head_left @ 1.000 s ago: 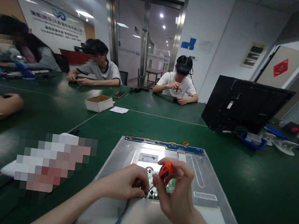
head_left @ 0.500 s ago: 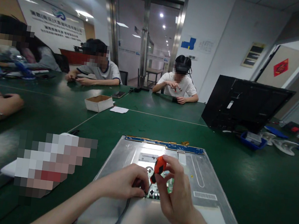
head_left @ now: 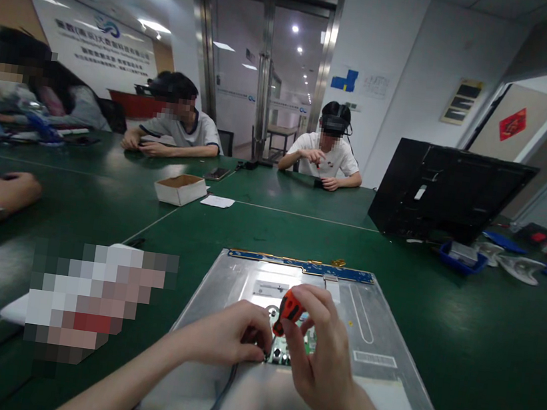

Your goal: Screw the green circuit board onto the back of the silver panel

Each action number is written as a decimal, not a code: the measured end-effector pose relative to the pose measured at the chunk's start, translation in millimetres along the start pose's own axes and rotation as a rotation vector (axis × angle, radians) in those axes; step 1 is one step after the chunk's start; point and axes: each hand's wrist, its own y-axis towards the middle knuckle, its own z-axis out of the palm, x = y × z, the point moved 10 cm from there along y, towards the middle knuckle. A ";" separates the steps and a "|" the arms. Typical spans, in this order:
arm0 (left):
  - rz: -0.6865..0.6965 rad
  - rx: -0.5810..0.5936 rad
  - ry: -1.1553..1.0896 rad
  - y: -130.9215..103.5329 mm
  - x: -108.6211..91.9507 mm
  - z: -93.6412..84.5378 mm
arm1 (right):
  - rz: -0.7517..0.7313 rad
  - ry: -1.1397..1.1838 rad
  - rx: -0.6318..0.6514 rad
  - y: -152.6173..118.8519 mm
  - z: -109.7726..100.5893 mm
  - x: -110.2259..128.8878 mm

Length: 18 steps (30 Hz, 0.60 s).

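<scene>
My right hand (head_left: pixel 327 350) grips the short, stubby red-and-black handle of a screwdriver (head_left: pixel 290 307) between thumb and fingers. Its shaft points down at the middle of a flat silver display panel (head_left: pixel 378 326), where a small green circuit board (head_left: pixel 310 338) partly shows behind my fingers. Beside the shaft, my left hand (head_left: pixel 236 334) is closed in a pinch close to the board; what its fingertips hold is hidden. A dark cable (head_left: pixel 230 384) runs from under the left hand toward the near edge. Along the panel's far edge lies a blue circuit strip (head_left: pixel 271 260).
To the right stands a black monitor (head_left: pixel 447 187), near a small blue tray (head_left: pixel 463 257). A white open box (head_left: pixel 181 190) and paper (head_left: pixel 217 202) lie beyond the panel. Another person's hands (head_left: pixel 7 193) rest at left; more people sit across the green table (head_left: pixel 269 235).
The screwdriver handle has turned and tilted slightly to the left in my right hand, whose fingers have shifted with it. My left hand stays in place.
</scene>
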 end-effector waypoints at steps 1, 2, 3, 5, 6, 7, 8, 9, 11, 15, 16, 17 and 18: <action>-0.002 0.001 -0.002 -0.2 -0.1 -0.1 | -0.001 -0.005 0.006 -0.3 0.4 0.5; -0.002 0.006 -0.005 -0.5 -0.3 0.1 | 0.003 -0.021 0.002 -0.7 0.1 0.3; -0.002 0.010 -0.005 -0.8 -0.5 0.2 | 0.014 -0.046 -0.011 -1.2 -0.9 -0.7; 0.001 0.021 -0.002 -1.2 -0.7 0.4 | 0.040 -0.093 -0.055 -2.1 -4.3 -3.7; 0.003 0.027 0.001 -1.3 -0.7 0.6 | 0.049 -0.103 -0.074 -2.3 -5.8 -5.0; 0.004 0.031 0.006 -1.4 -0.6 0.6 | 0.050 -0.101 -0.087 -2.2 -6.4 -5.7; 0.004 0.034 0.008 -1.4 -0.5 0.5 | 0.045 -0.086 -0.092 -1.9 -6.4 -5.9; 0.002 0.037 0.009 -1.3 -0.3 0.5 | 0.037 -0.064 -0.094 -1.4 -6.3 -5.6; -0.003 0.046 0.009 -1.0 -0.3 0.8 | 0.018 -0.033 -0.090 -0.1 -5.8 -4.3; -0.005 0.048 0.007 -0.4 -2.9 1.0 | 0.003 -0.021 -0.053 1.9 -4.4 -0.9; -0.003 0.041 0.008 -0.4 -3.8 0.4 | 0.007 -0.019 -0.035 2.1 -3.3 -0.5; -0.001 0.033 0.011 -0.4 -4.6 -0.2 | 0.013 -0.016 -0.018 2.2 -2.4 -0.3; 0.001 0.028 0.013 -0.6 -5.1 -0.4 | 0.018 -0.012 -0.002 2.2 -1.5 -0.3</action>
